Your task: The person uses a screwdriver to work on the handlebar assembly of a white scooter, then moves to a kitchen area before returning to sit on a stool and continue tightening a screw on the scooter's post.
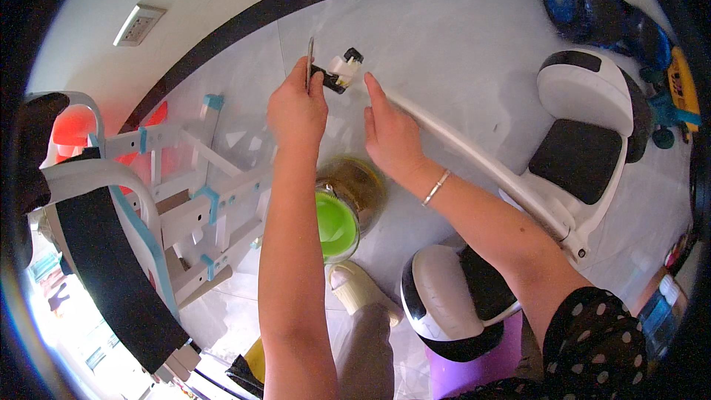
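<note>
My left hand (298, 107) is closed, pinching a thin, flat grey tool (309, 55) that stands edge-on to me; its exact kind does not show. Right beside those fingers is the black and white end piece (344, 71) of a white pole (474, 154). That pole slopes down to a white and black two-wheeled balance scooter (585, 83). My right hand (394, 133) is beside the pole's upper end, index finger stretched out and thumb apart. I see nothing in it. Whether its fingertip touches the pole I cannot tell.
Below my hands stands a bucket with a bright green inside (335, 226), near my slippered foot (359, 292). White framework with blue joints (211, 204) fills the left side. Blue bottles (592, 7) lie at the far right, near a yellow object (681, 89). Something purple (481, 355) is below the scooter.
</note>
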`<act>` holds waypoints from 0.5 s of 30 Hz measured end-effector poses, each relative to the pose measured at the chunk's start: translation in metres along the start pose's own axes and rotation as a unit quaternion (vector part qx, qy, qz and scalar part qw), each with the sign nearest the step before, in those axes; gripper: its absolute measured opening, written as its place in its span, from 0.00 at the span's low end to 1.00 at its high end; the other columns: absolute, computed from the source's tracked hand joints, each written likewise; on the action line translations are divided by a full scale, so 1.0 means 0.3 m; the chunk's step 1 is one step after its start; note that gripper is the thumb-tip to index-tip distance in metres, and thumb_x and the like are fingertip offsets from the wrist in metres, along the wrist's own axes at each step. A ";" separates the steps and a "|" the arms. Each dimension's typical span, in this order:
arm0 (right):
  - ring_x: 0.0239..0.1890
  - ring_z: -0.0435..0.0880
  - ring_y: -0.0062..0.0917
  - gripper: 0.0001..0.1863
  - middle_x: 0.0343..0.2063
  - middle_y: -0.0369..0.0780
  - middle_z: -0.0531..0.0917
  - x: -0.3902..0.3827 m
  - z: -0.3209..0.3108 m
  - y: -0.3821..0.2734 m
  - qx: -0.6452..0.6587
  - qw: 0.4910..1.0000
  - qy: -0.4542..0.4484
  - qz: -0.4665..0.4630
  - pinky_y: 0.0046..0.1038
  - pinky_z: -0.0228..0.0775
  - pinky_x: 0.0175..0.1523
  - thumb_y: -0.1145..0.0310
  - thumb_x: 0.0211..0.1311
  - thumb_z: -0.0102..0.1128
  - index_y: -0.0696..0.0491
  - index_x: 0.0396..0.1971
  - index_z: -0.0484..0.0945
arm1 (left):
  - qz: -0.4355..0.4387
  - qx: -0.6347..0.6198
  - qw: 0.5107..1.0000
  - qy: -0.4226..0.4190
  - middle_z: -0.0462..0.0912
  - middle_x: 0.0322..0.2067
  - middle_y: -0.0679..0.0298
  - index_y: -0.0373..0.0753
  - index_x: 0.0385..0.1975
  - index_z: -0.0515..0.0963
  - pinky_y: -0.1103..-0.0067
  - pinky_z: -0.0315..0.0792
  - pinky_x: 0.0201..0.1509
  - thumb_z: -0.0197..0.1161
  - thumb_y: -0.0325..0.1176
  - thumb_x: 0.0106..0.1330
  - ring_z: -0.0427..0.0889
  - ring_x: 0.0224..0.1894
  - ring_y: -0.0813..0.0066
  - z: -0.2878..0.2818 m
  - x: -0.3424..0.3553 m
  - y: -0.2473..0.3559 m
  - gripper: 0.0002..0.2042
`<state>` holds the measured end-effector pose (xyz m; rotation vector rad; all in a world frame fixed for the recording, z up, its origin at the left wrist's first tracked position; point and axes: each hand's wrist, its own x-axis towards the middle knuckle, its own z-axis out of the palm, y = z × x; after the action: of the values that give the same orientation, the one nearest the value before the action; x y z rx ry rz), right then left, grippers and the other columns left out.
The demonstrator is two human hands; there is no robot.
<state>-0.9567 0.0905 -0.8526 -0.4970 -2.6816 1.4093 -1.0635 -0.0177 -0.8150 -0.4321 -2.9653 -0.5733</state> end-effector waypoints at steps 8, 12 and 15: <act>0.29 0.80 0.43 0.33 0.27 0.48 0.80 0.078 -0.007 -0.019 -0.032 0.999 0.002 -0.041 0.43 0.70 0.33 0.74 0.58 0.48 0.52 0.65 0.52 | -0.011 0.015 1.000 0.004 0.82 0.30 0.55 0.48 0.48 0.76 0.63 0.73 0.37 0.58 0.41 0.62 0.81 0.34 0.52 0.003 -0.008 0.017 0.15; 0.29 0.82 0.41 0.34 0.30 0.47 0.81 0.077 0.006 -0.002 -0.085 0.994 -0.002 -0.067 0.42 0.73 0.32 0.75 0.53 0.50 0.54 0.64 0.54 | -0.015 0.026 1.000 -0.003 0.82 0.30 0.55 0.48 0.48 0.76 0.63 0.73 0.36 0.58 0.41 0.61 0.81 0.33 0.51 -0.005 0.003 0.025 0.15; 0.28 0.80 0.41 0.30 0.31 0.45 0.81 0.078 -0.003 0.008 -0.065 0.993 0.043 -0.084 0.41 0.71 0.31 0.72 0.60 0.48 0.51 0.64 0.55 | -0.017 0.018 1.000 -0.005 0.82 0.30 0.55 0.47 0.48 0.76 0.63 0.73 0.36 0.58 0.41 0.61 0.81 0.33 0.51 -0.002 -0.004 0.033 0.15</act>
<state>-0.9780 0.0999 -0.8561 -0.3237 -2.6852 1.1495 -1.0595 -0.0095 -0.8112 -0.3833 -2.9917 -0.5215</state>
